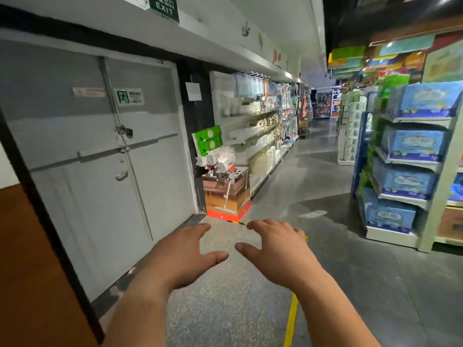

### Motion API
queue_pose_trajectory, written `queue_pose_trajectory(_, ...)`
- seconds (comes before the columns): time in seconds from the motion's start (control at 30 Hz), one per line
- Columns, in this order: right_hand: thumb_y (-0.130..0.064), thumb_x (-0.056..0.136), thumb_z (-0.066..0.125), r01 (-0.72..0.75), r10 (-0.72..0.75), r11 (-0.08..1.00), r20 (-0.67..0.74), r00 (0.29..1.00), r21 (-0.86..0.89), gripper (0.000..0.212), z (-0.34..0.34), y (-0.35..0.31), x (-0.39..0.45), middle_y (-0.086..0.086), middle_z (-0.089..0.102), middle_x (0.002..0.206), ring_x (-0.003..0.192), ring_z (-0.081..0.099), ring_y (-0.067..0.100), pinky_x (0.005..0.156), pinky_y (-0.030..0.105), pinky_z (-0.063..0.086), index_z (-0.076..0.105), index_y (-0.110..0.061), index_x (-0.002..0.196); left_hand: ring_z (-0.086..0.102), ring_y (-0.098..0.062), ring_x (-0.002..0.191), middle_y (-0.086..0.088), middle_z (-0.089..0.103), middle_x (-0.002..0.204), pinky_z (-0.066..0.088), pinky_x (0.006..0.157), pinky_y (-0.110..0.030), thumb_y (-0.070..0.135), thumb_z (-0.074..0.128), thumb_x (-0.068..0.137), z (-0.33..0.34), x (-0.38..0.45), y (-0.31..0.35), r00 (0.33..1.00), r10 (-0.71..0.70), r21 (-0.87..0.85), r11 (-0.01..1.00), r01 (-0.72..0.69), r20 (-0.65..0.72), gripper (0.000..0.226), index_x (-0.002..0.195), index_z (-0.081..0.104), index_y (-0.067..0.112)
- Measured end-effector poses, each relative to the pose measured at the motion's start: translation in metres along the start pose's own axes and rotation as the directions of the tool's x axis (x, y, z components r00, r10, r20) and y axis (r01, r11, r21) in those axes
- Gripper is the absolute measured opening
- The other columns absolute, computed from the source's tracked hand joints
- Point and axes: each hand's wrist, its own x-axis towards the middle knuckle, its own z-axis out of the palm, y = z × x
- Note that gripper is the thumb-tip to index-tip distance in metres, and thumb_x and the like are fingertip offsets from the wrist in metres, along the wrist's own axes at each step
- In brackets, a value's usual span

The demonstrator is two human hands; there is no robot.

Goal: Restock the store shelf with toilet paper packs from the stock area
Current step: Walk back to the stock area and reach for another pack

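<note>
Your left hand point(185, 256) and right hand point(280, 251): grip spread wide, nothing held. Blue packs point(413, 146) on shelf point(411, 166) at 2 o'clock. Restocking seemingly not begun.

Aisle shelving point(263, 126) smeared by blur, door signs point(129, 96) unreadable, both forearms cut off at bottom edge

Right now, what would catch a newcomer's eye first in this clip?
Two bare hands, left hand and right hand, spread open and empty, low in the middle over the floor. On the left stands a grey double door with a padlock under an EXIT sign. On the right, shelves hold blue packs.
</note>
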Motion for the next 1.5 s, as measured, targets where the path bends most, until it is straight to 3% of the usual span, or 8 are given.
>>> queue_pose_trajectory(0.13,-0.072,0.091,0.044,0.003,-0.002,0.999,0.044,0.999,-0.033,0.061,0.016,0.043,0.108,-0.008,0.051,0.144,0.134,0.042,0.023,0.109,0.046,0.031,0.046,-0.037,0.142,0.051,-0.011,0.132,0.015,0.051,0.149,0.046,0.105,-0.036,0.080,0.058,0.078,0.022,0.121,-0.004,1.000,0.011,-0.035,0.999,-0.010,0.024,0.083,0.149,0.040,0.042)
queue_pose_trajectory(0.47,-0.075,0.089,0.044,-0.029,0.034,0.995,0.054,0.998,-0.100,0.060,0.071,0.158,0.395,-0.011,0.052,0.139,0.134,0.042,0.020,0.109,0.044,0.032,0.047,-0.041,0.138,0.048,-0.012,0.137,0.011,0.050,0.150,0.043,0.108,-0.034,0.077,0.061,0.080,0.064,0.451,-0.011,0.990,0.120,-0.031,0.993,-0.118,0.069,0.085,0.153,0.035,0.040)
queue_pose_trajectory(0.63,-0.085,0.075,0.023,-0.054,0.060,0.990,0.037,0.998,-0.131,0.080,0.086,0.215,0.533,-0.013,0.052,0.138,0.132,0.043,0.020,0.108,0.047,0.034,0.049,-0.040,0.135,0.047,-0.013,0.137,0.011,0.048,0.152,0.043,0.108,-0.035,0.078,0.058,0.080,0.069,0.610,-0.007,0.992,0.123,-0.024,0.992,-0.122,0.034,0.087,0.153,0.036,0.037)
queue_pose_trajectory(0.73,-0.079,0.087,0.038,-0.055,0.060,0.994,0.053,0.997,-0.098,0.064,0.107,0.245,0.613,-0.013,0.050,0.140,0.134,0.041,0.019,0.109,0.046,0.034,0.048,-0.040,0.137,0.046,-0.012,0.138,0.012,0.048,0.151,0.042,0.109,-0.035,0.077,0.060,0.081,0.086,0.690,-0.008,0.987,0.135,-0.035,0.991,-0.132,0.089,0.087,0.154,0.035,0.037)
queue_pose_trajectory(1.27,-0.069,0.093,0.043,0.126,-0.126,0.991,0.005,0.992,0.048,0.048,0.180,0.405,1.091,-0.018,0.054,0.137,0.131,0.043,0.013,0.105,0.034,0.032,0.055,-0.042,0.131,0.049,-0.011,0.134,0.016,0.048,0.150,0.045,0.103,-0.030,0.082,0.055,0.080,0.135,1.142,-0.028,0.997,-0.071,-0.044,0.996,0.072,0.016,0.088,0.154,0.033,0.039)
queue_pose_trajectory(1.33,-0.071,0.091,0.041,0.151,-0.153,0.982,0.002,0.988,0.113,0.050,0.199,0.415,1.137,-0.018,0.060,0.128,0.124,0.052,0.015,0.101,0.037,0.040,0.061,-0.040,0.126,0.050,-0.012,0.133,0.015,0.050,0.149,0.045,0.105,-0.032,0.083,0.053,0.079,0.149,1.190,-0.037,0.995,-0.094,-0.050,0.994,0.095,0.031,0.087,0.153,0.034,0.041)
queue_pose_trajectory(1.43,-0.079,0.088,0.038,0.204,-0.181,0.966,-0.151,0.972,0.158,0.054,0.237,0.447,1.210,-0.019,0.071,0.093,0.085,0.070,0.015,0.070,0.038,0.058,0.071,-0.038,0.096,0.055,-0.015,0.126,0.014,0.056,0.141,0.048,0.102,-0.035,0.089,0.051,0.073,0.172,1.270,-0.049,0.990,-0.124,-0.071,0.989,0.128,0.066,0.087,0.147,0.038,0.044)
queue_pose_trajectory(1.5,-0.080,0.087,0.040,0.207,-0.184,0.967,-0.149,0.971,0.151,0.051,0.251,0.461,1.266,-0.025,0.068,0.089,0.080,0.067,0.003,0.070,0.031,0.056,0.070,-0.040,0.095,0.058,-0.018,0.122,0.011,0.059,0.138,0.050,0.098,-0.035,0.078,0.058,0.079,0.185,1.328,-0.057,0.989,-0.125,-0.071,0.989,0.130,0.073,0.075,0.144,0.040,0.044)
